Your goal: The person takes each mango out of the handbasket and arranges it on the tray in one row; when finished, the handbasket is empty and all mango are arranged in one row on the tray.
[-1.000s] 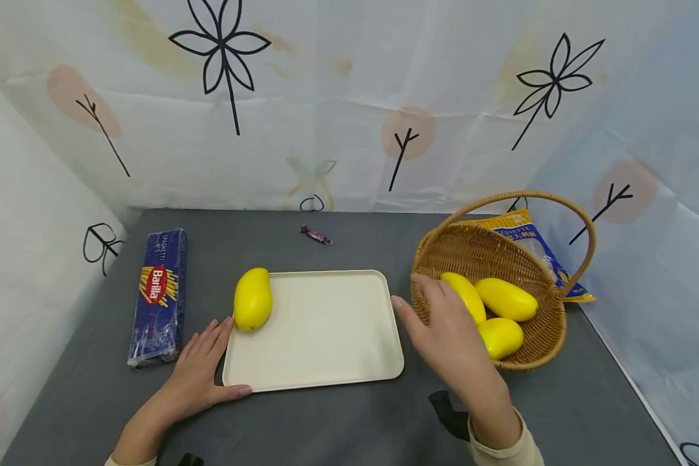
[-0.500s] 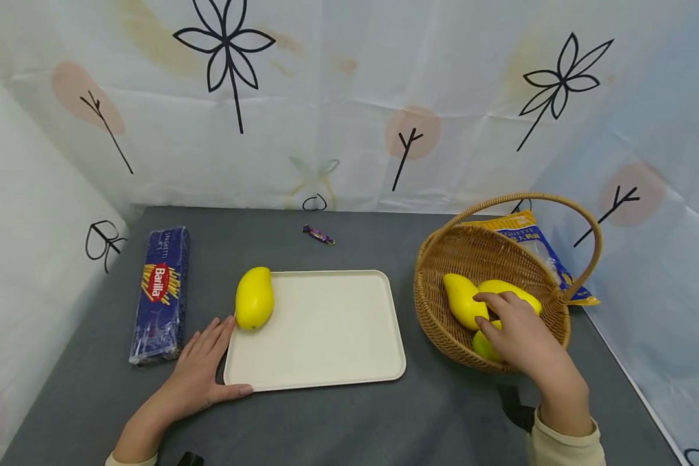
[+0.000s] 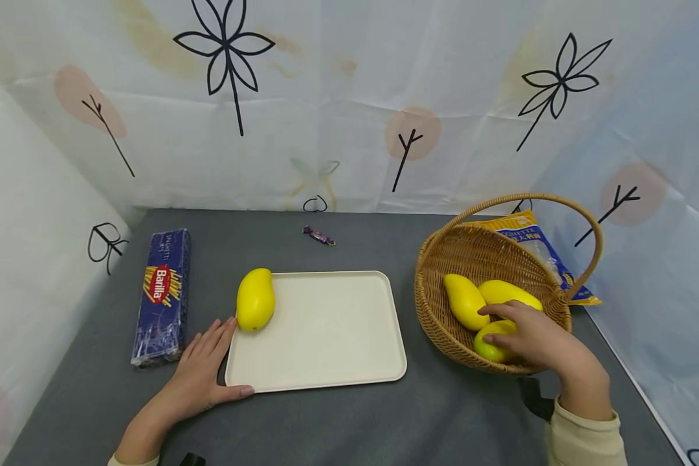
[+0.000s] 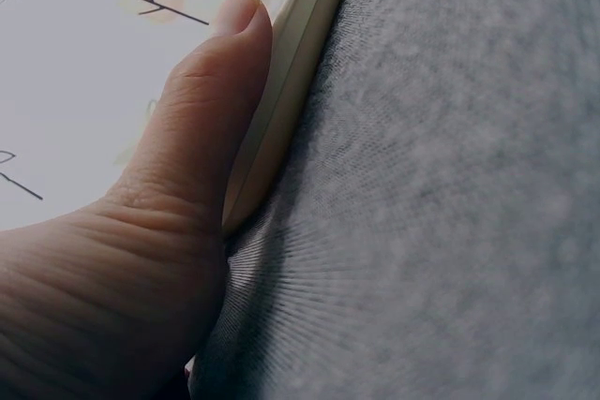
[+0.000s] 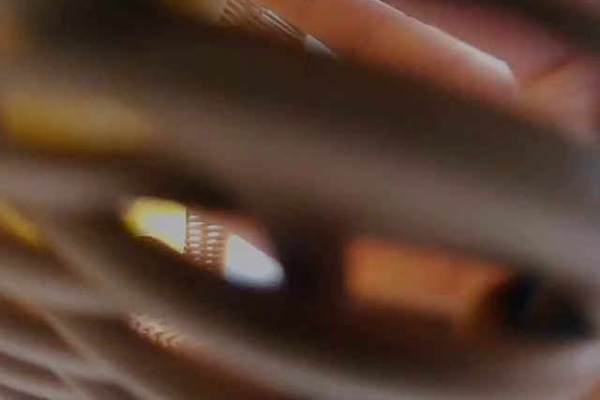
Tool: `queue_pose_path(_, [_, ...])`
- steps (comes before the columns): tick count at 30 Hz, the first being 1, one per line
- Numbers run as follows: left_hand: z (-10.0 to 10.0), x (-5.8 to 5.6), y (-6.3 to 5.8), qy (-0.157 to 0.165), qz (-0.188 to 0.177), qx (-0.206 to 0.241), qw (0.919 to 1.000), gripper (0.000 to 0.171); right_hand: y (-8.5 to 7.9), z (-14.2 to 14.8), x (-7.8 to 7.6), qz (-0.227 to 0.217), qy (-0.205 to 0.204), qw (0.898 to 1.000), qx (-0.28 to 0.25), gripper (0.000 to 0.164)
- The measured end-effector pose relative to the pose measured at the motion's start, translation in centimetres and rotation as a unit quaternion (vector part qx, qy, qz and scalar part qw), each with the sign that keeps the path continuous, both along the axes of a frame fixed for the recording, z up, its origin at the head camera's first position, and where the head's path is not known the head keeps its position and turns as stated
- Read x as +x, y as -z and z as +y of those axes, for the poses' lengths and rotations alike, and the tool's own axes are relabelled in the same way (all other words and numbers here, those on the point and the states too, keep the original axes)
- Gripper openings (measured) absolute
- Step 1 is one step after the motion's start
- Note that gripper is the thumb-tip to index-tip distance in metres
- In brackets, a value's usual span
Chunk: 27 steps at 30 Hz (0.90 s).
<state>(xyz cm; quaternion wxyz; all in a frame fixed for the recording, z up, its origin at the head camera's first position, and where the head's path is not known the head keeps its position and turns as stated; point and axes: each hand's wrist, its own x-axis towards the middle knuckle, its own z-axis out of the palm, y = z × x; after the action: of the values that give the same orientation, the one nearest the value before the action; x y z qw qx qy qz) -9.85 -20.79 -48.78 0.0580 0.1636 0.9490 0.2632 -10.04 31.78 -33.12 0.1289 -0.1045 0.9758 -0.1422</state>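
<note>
In the head view, my left hand (image 3: pixel 204 366) rests at the near left corner of a cream tray (image 3: pixel 326 336), fingers spread along its left side and thumb at the front edge. The left wrist view shows that thumb (image 4: pixel 202 119) against the tray's rim. A yellow mango (image 3: pixel 255 299) lies on the tray's far left part. My right hand (image 3: pixel 538 336) reaches into a wicker basket (image 3: pixel 443 333), its thumb and curled fingers around the nearest mango (image 3: pixel 492 349). Two more mangoes, one at left (image 3: pixel 463 301) and one behind (image 3: pixel 509 293), lie beside it. Blurred weave fills most of the right wrist view.
A blue Barilla spaghetti pack (image 3: pixel 162 298) lies left of the tray. Behind the tray is a small purple wrapped candy (image 3: pixel 319 235). A blue and yellow bag (image 3: pixel 532 236) stands behind the basket, whose tall handle (image 3: pixel 524 196) arches over it. Printed cloth surrounds the grey table.
My right hand has moved right from the basket's left rim, over the mangoes, and down around the nearest one. The left hand stays at the tray.
</note>
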Motion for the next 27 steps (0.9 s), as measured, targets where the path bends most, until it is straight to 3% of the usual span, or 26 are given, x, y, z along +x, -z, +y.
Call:
queue_pose_path(9, [-0.02,-0.05,-0.01,-0.002,-0.004,-0.003,1.0,0.123,0.33,0.81,-0.29,-0.076,0.033,0.997,0.0,0.07])
queue_pose_path(19, [0.06,0.12,-0.13,0.001,0.0,0.001,1.0,0.122,0.83,0.7,-0.09,-0.062,0.068,0.994,0.064,0.081])
queue_pose_path(27, [0.06,0.12,-0.18,-0.002,-0.005,-0.004,1.0,0.123,0.01,0.7,0.35,-0.037,0.053,0.995,0.071,0.068])
